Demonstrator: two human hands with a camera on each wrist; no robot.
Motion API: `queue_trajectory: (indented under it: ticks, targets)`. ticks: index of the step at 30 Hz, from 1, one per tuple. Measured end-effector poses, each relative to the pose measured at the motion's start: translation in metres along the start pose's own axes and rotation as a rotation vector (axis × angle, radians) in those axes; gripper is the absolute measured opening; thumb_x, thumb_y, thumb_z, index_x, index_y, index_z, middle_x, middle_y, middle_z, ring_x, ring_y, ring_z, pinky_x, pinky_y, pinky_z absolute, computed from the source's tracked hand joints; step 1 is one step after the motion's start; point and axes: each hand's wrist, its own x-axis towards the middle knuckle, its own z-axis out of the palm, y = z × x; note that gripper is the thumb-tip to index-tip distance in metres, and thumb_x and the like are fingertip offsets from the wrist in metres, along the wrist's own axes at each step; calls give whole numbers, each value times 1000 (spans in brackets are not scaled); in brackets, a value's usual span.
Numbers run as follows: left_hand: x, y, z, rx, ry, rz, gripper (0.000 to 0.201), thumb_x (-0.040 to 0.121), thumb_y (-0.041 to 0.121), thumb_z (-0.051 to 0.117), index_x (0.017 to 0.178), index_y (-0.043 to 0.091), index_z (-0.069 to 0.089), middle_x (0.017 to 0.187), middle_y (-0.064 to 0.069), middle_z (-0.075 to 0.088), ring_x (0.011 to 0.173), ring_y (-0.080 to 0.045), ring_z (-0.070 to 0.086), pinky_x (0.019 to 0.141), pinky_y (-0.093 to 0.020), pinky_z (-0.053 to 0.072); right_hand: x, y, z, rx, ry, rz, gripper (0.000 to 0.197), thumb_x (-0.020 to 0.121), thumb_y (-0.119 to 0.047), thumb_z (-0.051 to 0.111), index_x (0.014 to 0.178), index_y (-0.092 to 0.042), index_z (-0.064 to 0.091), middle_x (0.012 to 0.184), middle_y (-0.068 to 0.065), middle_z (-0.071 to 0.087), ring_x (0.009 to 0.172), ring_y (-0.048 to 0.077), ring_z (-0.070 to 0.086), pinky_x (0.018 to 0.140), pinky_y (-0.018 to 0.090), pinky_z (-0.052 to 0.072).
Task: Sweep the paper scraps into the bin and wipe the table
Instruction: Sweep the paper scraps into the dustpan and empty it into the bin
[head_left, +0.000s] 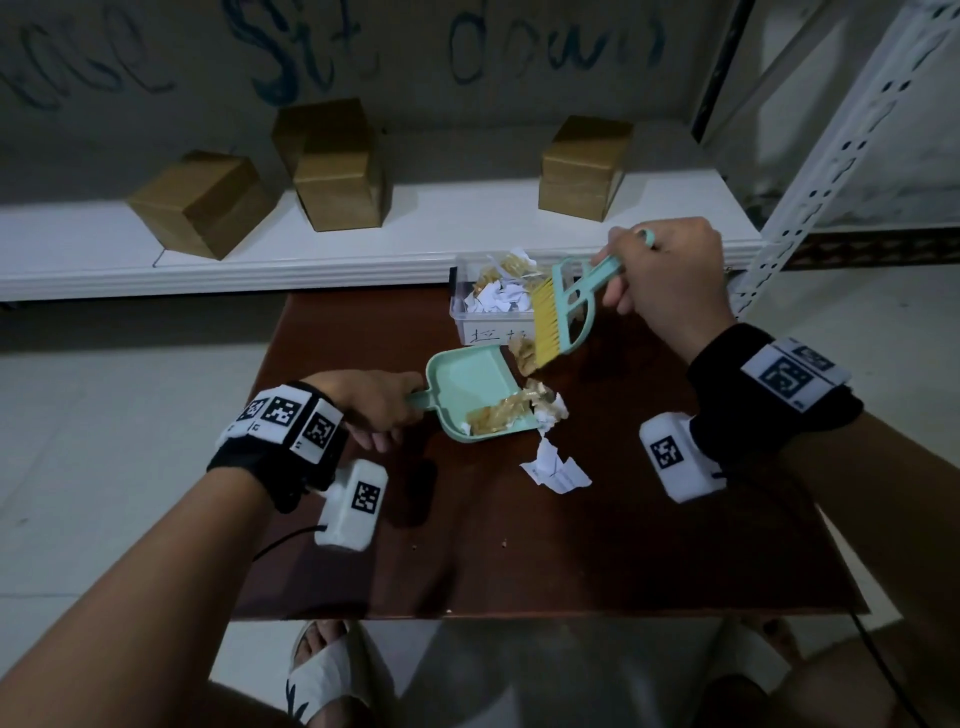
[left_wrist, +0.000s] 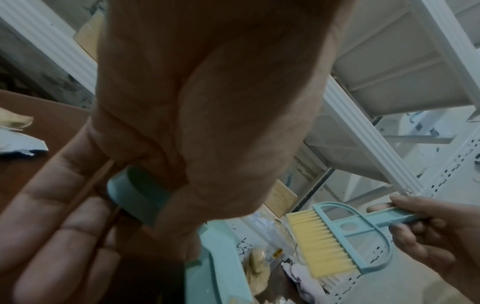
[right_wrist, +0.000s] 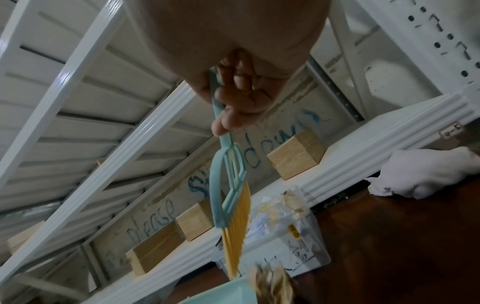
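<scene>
Gripping the brush (head_left: 563, 306) right-handed and the dustpan (head_left: 470, 392) handle left-handed, they should keep its lip flat on the desk (head_left: 597, 545), flicking scraps (head_left: 553, 465) in, bin (head_left: 493, 296) just behind.

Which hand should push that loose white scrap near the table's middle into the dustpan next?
Right. The right hand grips the brush, near the white scrap. The left hand holds the dustpan handle.
</scene>
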Motion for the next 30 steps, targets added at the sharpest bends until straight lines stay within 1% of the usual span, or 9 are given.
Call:
queue_trajectory:
  ticks: [3,7,10,13,17,19,22,27,30]
  targets:
    - [1,-2,-1,-17,2,1,29,107,17,41,136,18,42,91,-10,67,71,-24,67,65,-34,56,4,2,-5,-13,27,-38,41,101,-29,56,72,-9,76,55,12,68,43,16,61,56,27,50]
    - [-2,-1,-5,20,-14,-2,25,105,11,43,130,17,44,92,-8,67,78,-25,68,67,-34,56,14,10,-12,-251,-26,-113,48,95,-37,53,68,-2,71,56,14,64,54,31,63,64,47,56]
    - [-7,-2,-7,98,-14,-9,19,103,9,45,117,21,48,89,-4,66,71,-19,65,62,-28,55,10,14,-10,-583,-190,-113,43,98,-32,51,65,-6,60,64,8,59,69,31,59,69,36,48]
    - [-8,-4,-11,153,-7,-15,18,103,15,45,119,21,51,92,-5,65,69,-16,64,62,-27,56,-6,23,5,-706,-275,-134,41,99,-28,53,63,-9,54,67,8,53,74,30,53,68,35,40]
    - [-8,-7,-13,164,36,14,14,100,20,53,112,25,57,87,-5,71,70,-17,66,59,-26,55,-20,33,27,-580,-317,-219,51,97,-27,56,53,-9,38,52,9,42,52,24,39,65,41,46]
    - [-9,-4,-13,168,54,32,11,100,24,57,109,30,56,93,-4,71,76,-17,68,60,-27,57,-25,30,35,-578,-335,-250,53,99,-28,56,54,-6,40,51,12,44,50,25,40,62,40,41]
    - [-8,3,-12,188,91,58,12,100,26,58,110,33,57,91,0,65,70,-14,65,53,-24,53,-33,25,46,-524,-349,-305,55,99,-26,59,53,-12,32,49,9,38,47,21,34,59,37,28]
    - [-5,7,-11,168,118,70,12,99,23,60,108,31,61,85,3,63,66,-12,63,50,-23,51,-42,20,58,-445,-400,-349,57,101,-32,62,56,-8,39,51,4,39,48,13,34,62,30,20]
    - [-4,6,-8,171,103,65,11,98,24,59,108,29,63,86,3,65,73,-15,65,56,-25,51,-40,18,60,-371,-411,-329,55,102,-33,61,58,-3,46,52,7,48,49,17,43,59,38,31]
